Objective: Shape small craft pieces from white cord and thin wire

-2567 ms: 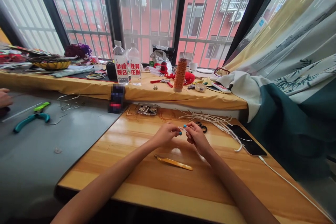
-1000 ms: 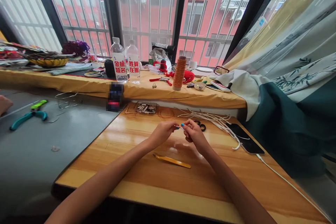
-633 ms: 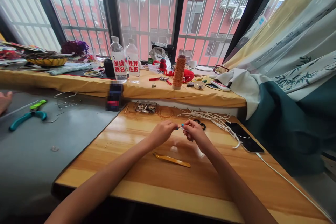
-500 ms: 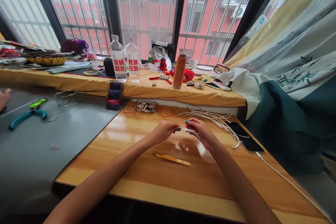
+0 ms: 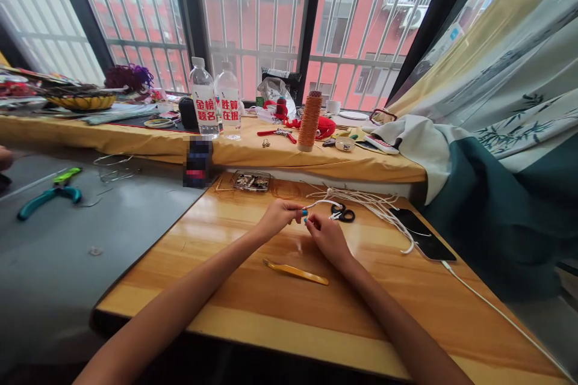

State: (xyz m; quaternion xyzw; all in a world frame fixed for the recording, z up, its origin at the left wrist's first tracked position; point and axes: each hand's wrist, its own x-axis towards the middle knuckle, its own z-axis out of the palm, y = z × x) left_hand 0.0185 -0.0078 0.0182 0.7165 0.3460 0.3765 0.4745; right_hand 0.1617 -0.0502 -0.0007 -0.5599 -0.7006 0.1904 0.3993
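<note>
Tweezers: yellow, lying flat, nearer the person than either hand.
Right hand: fingers curled in; I can't tell whether the tips have hold of anything.
Left hand: just beside the right fingertips, thumb and finger pinched together on a strip.
Strip: thin, white, arching from that pinch out beyond the right hand.
Fingerwork: seemingly on the strip's held end; I'd say it calls for a steady left pinch.
Scissors: black-handled, just past the right hand.
Spool: orange, upright, well beyond both hands.

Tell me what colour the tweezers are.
The tweezers are mostly golden yellow, clearest in the head view.
</note>
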